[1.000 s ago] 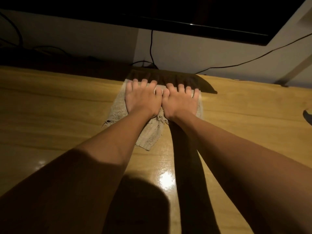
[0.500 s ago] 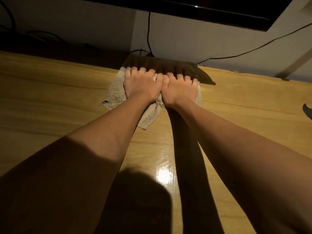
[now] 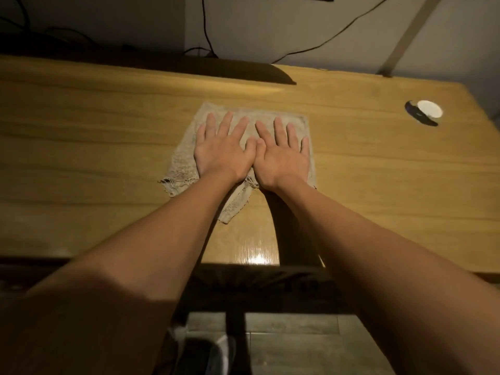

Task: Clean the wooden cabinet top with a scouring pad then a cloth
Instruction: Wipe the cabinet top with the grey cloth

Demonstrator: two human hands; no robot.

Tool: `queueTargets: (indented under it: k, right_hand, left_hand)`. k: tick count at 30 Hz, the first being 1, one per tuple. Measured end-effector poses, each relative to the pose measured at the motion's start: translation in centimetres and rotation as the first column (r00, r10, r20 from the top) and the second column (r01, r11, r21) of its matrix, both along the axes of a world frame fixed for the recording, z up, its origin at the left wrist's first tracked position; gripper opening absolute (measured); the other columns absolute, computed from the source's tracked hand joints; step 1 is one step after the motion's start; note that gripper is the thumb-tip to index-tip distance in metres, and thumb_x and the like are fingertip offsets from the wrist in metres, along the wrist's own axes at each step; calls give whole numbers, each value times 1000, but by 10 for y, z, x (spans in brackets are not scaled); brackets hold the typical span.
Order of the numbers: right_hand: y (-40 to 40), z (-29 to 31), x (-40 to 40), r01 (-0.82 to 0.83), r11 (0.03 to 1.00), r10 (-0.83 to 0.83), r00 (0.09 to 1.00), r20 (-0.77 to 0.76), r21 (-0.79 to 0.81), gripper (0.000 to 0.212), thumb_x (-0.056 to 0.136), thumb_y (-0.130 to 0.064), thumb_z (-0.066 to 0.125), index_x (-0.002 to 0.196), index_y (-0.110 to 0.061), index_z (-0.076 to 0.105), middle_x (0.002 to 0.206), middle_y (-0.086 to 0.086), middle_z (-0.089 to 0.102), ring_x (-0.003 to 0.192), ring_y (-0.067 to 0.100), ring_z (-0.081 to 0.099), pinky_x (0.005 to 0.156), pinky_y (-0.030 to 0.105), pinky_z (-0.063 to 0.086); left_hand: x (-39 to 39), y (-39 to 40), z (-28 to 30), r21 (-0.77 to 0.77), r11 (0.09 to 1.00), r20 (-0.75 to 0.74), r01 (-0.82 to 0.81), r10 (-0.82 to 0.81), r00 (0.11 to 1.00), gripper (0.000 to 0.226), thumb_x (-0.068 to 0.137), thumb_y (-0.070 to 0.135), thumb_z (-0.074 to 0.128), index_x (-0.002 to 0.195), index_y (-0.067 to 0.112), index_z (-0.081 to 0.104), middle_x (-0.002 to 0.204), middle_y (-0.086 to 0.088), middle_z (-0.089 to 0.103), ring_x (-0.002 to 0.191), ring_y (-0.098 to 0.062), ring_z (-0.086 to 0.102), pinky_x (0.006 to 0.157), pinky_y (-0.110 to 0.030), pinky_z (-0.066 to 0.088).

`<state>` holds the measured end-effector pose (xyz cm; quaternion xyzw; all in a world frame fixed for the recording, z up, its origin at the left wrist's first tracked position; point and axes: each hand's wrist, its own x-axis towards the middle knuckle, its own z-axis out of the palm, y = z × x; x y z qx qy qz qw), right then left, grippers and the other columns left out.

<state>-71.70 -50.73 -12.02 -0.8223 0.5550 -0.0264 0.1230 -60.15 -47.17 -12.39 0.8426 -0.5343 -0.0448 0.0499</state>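
Note:
A beige, frayed cloth (image 3: 184, 163) lies flat on the wooden cabinet top (image 3: 81, 147), near its middle. My left hand (image 3: 224, 150) and my right hand (image 3: 281, 155) press palm-down on the cloth, side by side, thumbs touching and fingers spread. Neither hand grips it. A ragged strip of the cloth hangs back toward me between my wrists. No scouring pad is in view.
A small white round object (image 3: 429, 108) sits near the far right corner. Black cables (image 3: 205, 36) run down the wall behind the cabinet. The near edge of the top shows, with a dark drawer front and tiled floor (image 3: 292, 336) below.
Both hands have dragged the cloth back from the far edge toward the middle of the top. My fingers have spread flatter. The view has tilted downward, so the near edge shows.

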Motion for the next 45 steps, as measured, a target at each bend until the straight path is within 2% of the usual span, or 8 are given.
queueTargets:
  k: [10,19,29,40,42,45]
  right_hand:
    - [128,-1,-109,72,997,-72,997,-16,12,53,106,-48,6,158,-47,1,169,-8,-12,155,19,-16,124,49,-10]
    - [122,-2,-108,154,987,-153,988,-20,37,52,104,-50,6,156,-52,-3,168,-8,-16,154,21,-19,123,51,-9]
    - [26,-7,-81,175,984,-175,984,-21,25,52,105,-47,4,156,-53,-2,168,-10,-14,155,19,-16,124,50,-9]
    - [-132,-9,-32,151,988,-152,988,-5,-9,51,106,-46,6,157,-52,3,169,-8,-10,156,20,-13,124,51,-8]
    - [-163,-9,-23,146,989,-146,989,-5,-18,51,106,-45,6,157,-51,4,170,-8,-8,156,21,-12,124,51,-7]
    - [-204,-10,-10,135,990,-135,991,1,-29,51,106,-45,7,157,-51,7,170,-8,-5,156,22,-10,124,51,-7]
  left_hand:
    - [-110,124,2,18,999,-25,50,-49,998,63,96,62,5,156,44,0,168,9,-5,154,-26,-12,124,-45,-6]
    - [-111,109,-7,19,999,5,28,-28,1000,61,95,60,2,154,49,-4,167,11,-5,154,-26,-12,123,-46,-5]
    - [-89,14,-4,-17,1000,-16,-7,7,1000,58,97,59,8,155,50,3,168,11,0,154,-26,-12,123,-46,-2]
    - [-46,-139,-6,-48,997,-20,-62,61,998,56,99,57,13,155,48,13,168,8,9,155,-29,-5,123,-47,0]
    - [-36,-169,-5,-58,996,4,-62,62,998,56,99,56,15,154,46,22,167,6,17,154,-30,2,123,-47,4]
    - [-24,-208,-4,-62,995,41,-83,86,995,58,97,55,19,143,34,47,153,-4,45,144,-33,30,118,-48,17]
